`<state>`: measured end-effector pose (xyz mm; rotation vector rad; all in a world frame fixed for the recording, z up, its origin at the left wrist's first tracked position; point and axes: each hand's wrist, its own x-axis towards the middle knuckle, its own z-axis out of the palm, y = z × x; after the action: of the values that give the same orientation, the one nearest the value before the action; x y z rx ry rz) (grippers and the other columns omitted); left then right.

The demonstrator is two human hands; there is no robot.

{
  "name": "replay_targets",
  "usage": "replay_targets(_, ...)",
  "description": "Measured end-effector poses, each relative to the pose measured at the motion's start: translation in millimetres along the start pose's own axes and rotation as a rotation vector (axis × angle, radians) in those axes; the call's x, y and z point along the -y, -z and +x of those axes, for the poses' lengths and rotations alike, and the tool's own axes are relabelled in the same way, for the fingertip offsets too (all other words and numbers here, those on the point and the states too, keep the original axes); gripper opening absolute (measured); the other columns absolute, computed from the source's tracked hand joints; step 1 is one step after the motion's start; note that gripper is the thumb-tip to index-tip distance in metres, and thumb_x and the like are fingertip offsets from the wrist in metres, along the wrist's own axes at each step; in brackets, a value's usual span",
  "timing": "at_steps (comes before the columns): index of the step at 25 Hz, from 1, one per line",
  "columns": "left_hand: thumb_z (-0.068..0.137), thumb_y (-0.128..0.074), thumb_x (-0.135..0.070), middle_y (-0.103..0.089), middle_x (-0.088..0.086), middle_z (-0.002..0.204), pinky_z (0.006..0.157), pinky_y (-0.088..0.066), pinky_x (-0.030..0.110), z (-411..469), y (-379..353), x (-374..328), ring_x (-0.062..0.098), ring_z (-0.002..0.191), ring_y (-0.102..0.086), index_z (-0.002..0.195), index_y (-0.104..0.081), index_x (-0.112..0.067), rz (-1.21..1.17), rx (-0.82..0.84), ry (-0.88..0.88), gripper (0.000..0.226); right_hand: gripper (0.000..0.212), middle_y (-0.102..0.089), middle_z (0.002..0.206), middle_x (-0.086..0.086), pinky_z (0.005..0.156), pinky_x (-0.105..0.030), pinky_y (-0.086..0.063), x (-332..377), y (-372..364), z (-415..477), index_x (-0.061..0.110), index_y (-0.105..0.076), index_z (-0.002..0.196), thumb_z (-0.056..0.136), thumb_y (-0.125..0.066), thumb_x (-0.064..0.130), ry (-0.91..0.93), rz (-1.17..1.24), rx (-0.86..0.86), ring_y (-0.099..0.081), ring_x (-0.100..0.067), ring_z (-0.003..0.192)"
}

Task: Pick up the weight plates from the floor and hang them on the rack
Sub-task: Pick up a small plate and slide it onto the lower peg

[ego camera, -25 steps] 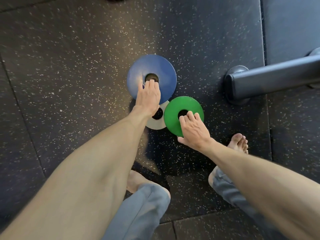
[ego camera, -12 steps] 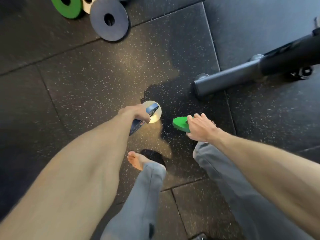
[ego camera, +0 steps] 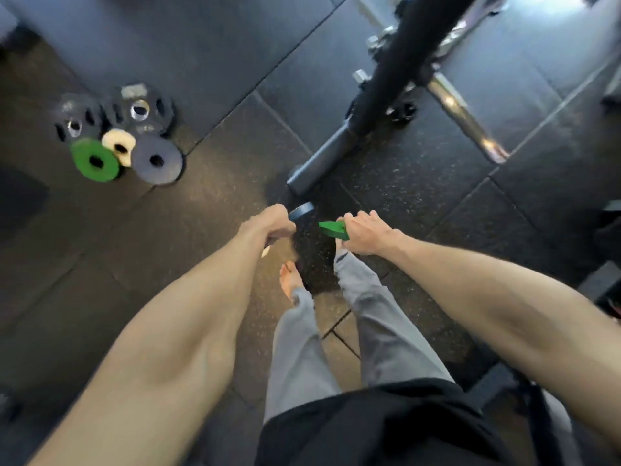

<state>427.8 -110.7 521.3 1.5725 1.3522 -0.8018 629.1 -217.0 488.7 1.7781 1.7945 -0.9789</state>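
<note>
Left grip (ego camera: 276, 226) is clamped on the blue plate (ego camera: 301, 210) and right grip (ego camera: 366, 235) on the green plate (ego camera: 331, 229), edge-on, likely for carrying to the rack (ego camera: 386, 89) ahead.

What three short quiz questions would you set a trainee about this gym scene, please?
1. True or false: the right hand holds a green plate.
2. The left hand holds a gripped plate of which colour? A red; B blue; C yellow.
3. How many black plates lie beside the white plate on the floor?
Key: 1 true; 2 B; 3 two.
</note>
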Motion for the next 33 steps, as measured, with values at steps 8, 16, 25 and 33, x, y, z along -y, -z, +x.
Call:
replay_targets(8,0.080,-0.064,-0.025,-0.066,0.011,0.094,0.068,-0.047,0.031,-49.4,36.7,-187.0,0.029,0.084,-0.063,0.097,-0.058,-0.004,0.297,-0.063,-0.296,0.028,0.031,-0.067,0.116,-0.013,0.089,-0.041,-0.047,-89.1,40.5,-133.7,0.011,-0.059,0.112,0.089,-0.059,0.032,-0.407,0.450,-0.068,-0.064,-0.035,0.107)
replay_targets(16,0.079,-0.076,-0.042,-0.074,0.008,0.082,0.067,-0.050,0.029,-67.1,9.3,-395.1,0.022,0.074,-0.068,0.086,-0.073,-0.007,0.467,-0.028,-0.552,0.035,0.031,-0.072,0.101,-0.014,0.078,-0.036,-0.050,-235.8,58.3,-237.8,0.010,-0.068,0.100,0.088,-0.065,0.039,-0.667,0.823,-0.373,-0.067,-0.032,0.097)
replay_targets(25,0.086,-0.074,-0.040,-0.073,0.013,0.096,0.067,-0.045,0.028,-67.2,3.8,-577.2,0.028,0.085,-0.068,0.103,-0.072,-0.002,0.531,-0.091,-0.699,0.042,0.025,-0.072,0.103,-0.015,0.081,-0.034,-0.050,-372.1,72.8,-294.9,0.010,-0.065,0.093,0.094,-0.063,0.035,-0.872,1.041,-0.534,-0.068,-0.031,0.100)
replay_targets(33,0.088,-0.070,-0.042,-0.071,0.018,0.102,0.066,-0.041,0.028,-22.5,23.0,-732.9,0.031,0.092,-0.067,0.105,-0.068,0.000,0.645,-0.093,-0.787,0.046,0.029,-0.063,0.120,-0.016,0.091,-0.037,-0.048,-492.2,138.5,-289.4,0.006,-0.057,0.111,0.099,-0.059,0.032,-0.849,1.075,-0.563,-0.062,-0.030,0.110)
